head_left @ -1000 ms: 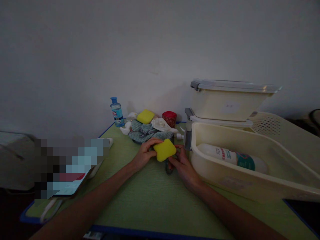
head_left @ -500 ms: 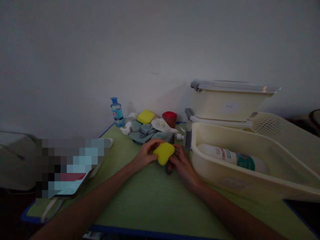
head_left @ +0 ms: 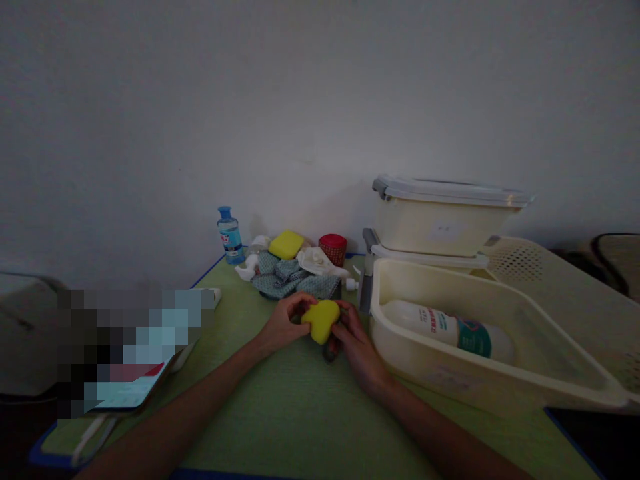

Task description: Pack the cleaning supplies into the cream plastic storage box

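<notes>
A yellow sponge [head_left: 321, 321] is held up between both hands over the green table, its outline bent into a rounded, three-lobed shape. My left hand [head_left: 284, 325] pinches its left side, thumb below and fingers above. On the right side, my right hand [head_left: 357, 345] grips it with thumb and fingers, some of them hidden behind it. Below the sponge, by the right fingers, is a small dark reddish patch that I cannot make out. Just behind the hands lies a crumpled grey-green patterned cloth [head_left: 280, 277], with a second yellow sponge [head_left: 286, 245] on the pile.
A blue bottle [head_left: 231, 237], a red-lidded container [head_left: 333, 250] and white crumpled pieces [head_left: 247, 269] stand near the wall. At right, a cream bin [head_left: 450, 373] holds a white bottle [head_left: 445, 327]; a lidded box [head_left: 440, 223] is behind. A propped tablet [head_left: 130, 390] is left.
The camera view has tilted and shifted slightly, so everything sits a little lower and further left. Both hands keep their hold on the sponge, with hardly any change in its shape.
</notes>
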A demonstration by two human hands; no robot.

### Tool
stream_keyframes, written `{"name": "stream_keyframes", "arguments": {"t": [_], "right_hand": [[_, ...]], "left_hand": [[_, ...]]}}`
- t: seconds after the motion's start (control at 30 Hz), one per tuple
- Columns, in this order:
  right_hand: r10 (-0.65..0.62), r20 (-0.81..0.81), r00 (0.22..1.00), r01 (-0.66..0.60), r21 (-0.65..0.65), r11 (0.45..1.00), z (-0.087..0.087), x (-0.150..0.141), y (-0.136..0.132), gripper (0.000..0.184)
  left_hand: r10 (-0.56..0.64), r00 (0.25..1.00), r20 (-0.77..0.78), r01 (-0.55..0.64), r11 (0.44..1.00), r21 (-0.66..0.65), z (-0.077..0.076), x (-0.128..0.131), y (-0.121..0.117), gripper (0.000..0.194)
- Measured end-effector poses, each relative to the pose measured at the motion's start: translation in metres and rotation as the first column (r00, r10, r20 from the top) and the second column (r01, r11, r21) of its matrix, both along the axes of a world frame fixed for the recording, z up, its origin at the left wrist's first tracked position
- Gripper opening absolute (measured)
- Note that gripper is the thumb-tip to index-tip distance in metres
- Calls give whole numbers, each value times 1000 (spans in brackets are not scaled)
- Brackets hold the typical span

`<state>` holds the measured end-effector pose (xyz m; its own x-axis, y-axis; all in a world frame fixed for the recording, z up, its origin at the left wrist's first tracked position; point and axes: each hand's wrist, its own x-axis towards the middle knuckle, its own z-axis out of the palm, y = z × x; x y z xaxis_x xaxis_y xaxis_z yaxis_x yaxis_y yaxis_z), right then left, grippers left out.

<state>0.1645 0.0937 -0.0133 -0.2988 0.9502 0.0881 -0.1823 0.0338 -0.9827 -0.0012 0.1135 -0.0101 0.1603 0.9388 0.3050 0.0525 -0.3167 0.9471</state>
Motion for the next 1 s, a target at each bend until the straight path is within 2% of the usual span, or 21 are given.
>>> {"name": "stream_keyframes", "arguments": {"t": [0.1,0.2,0.33,0.43,0.53,0.73,0.8,0.9,0.97,1.0], "right_hand": [[-16,-11,1000,16,5,1000,-2,-1,-1,35],[0,-12,1000,0,1,1000,-2,-1,-4,36],[14,-37,999,-13,6,1000,-2,1,-6,35],[30,-56,998,-30,6,1000,-4,1,-6,36],[31,-54,998,-31,-3,1000,-7,0,-4,38],[36,-11,999,-36,19,999,-17,-1,-4,37],[44,12,999,-45,65,997,-21,-1,-3,36],[87,57,995,-95,154,984,-28,-2,-3,39],[116,79,990,-129,192,973,-31,-3,-3,42],[127,88,988,-143,201,969,-32,-3,-3,42]], "left_hand": [[-3,1000,9,3,1000,20,-2,-1,1,35],[-86,996,-2,86,995,60,-6,-4,2,40],[-281,960,-17,281,960,1,-8,-12,3,62],[-334,940,-71,331,942,-45,-7,-15,2,79],[-282,953,-113,280,959,-35,-5,-12,0,84],[-221,973,-69,216,973,-75,-2,-13,-1,61],[-145,989,-16,143,986,-86,3,-20,1,58],[32,989,142,-17,994,-104,21,-29,6,61],[161,967,199,-150,986,-73,43,-27,12,59],[178,963,201,-173,984,-41,58,-22,15,59]]}}
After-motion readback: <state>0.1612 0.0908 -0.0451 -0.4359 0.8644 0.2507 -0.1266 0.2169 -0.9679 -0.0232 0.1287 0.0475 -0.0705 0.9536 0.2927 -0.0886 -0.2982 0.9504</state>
